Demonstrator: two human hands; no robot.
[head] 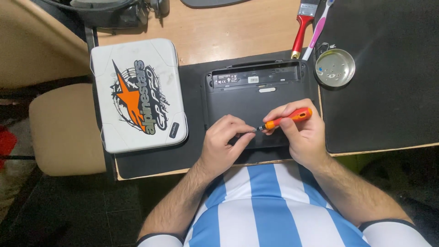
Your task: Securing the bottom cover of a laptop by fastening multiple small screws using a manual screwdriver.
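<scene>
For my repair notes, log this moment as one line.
right hand: holds orange screwdriver | left hand: at its tip | under: black laptop base | screw dish: right

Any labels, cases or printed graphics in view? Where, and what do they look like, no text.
White case: left of the laptop, rounded rectangle, scuffed, with an orange star and black graphic.
Sticker strip: in the open bay at the far edge of the black laptop, dark with small white patches.
Oval tab: just below that bay, small, pale.
No screens are in view.
</scene>
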